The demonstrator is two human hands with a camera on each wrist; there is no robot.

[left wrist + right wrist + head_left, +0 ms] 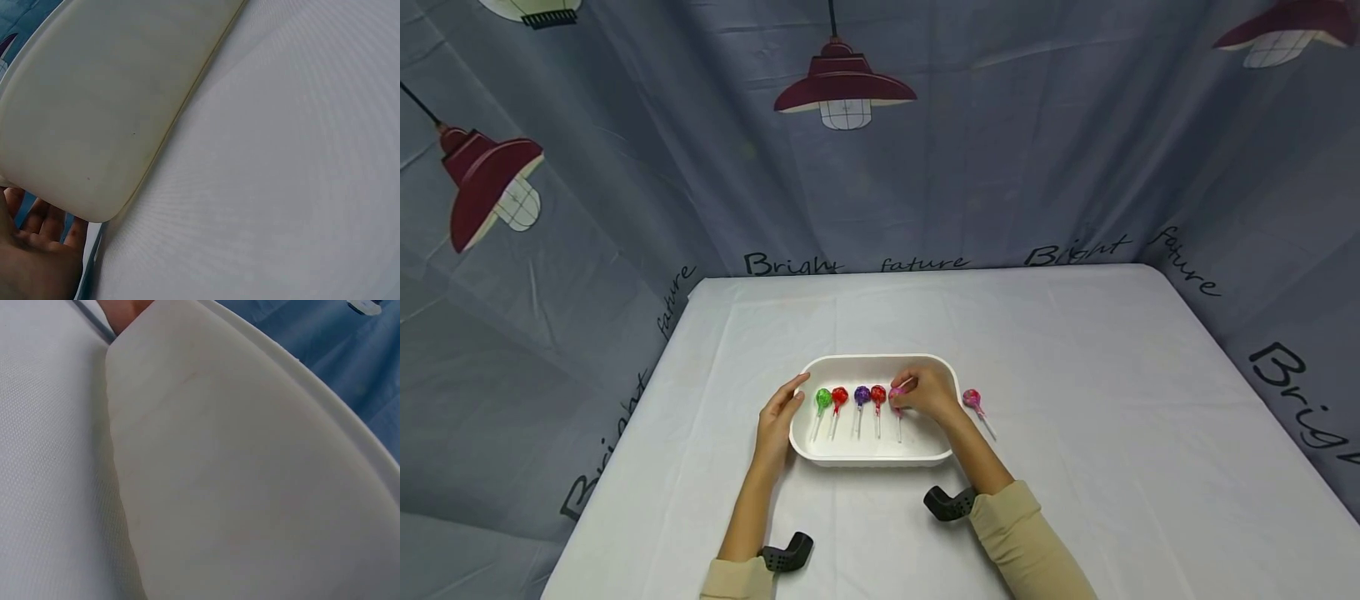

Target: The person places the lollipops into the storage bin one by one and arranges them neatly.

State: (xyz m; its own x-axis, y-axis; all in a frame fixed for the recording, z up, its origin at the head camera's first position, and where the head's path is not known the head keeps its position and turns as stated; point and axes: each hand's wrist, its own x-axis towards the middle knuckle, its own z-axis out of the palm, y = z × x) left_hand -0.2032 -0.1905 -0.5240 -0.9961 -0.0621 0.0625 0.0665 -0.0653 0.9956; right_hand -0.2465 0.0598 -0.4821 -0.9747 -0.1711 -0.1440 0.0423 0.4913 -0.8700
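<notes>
A white tray [872, 457] stands on the table with a row of lollipops in it. From the left they are a green lollipop [823, 398], a red lollipop [840, 396], a purple lollipop [862, 395] and another red lollipop [878, 394]. At the row's right end my right hand [928, 392] pinches a pink lollipop [898, 414] by its head, the stick pointing toward me. My left hand [777, 423] rests against the tray's left end, its extended fingers at the rim. In the left wrist view, the tray's wall [119, 112] partly hides these fingers [53, 222].
Another pink lollipop [972, 398] lies on the white tablecloth [1075, 375], just right of the tray. A grey-blue curtain [985, 150] printed with lamps and lettering hangs behind and beside the table. Each wrist carries a black device [949, 503].
</notes>
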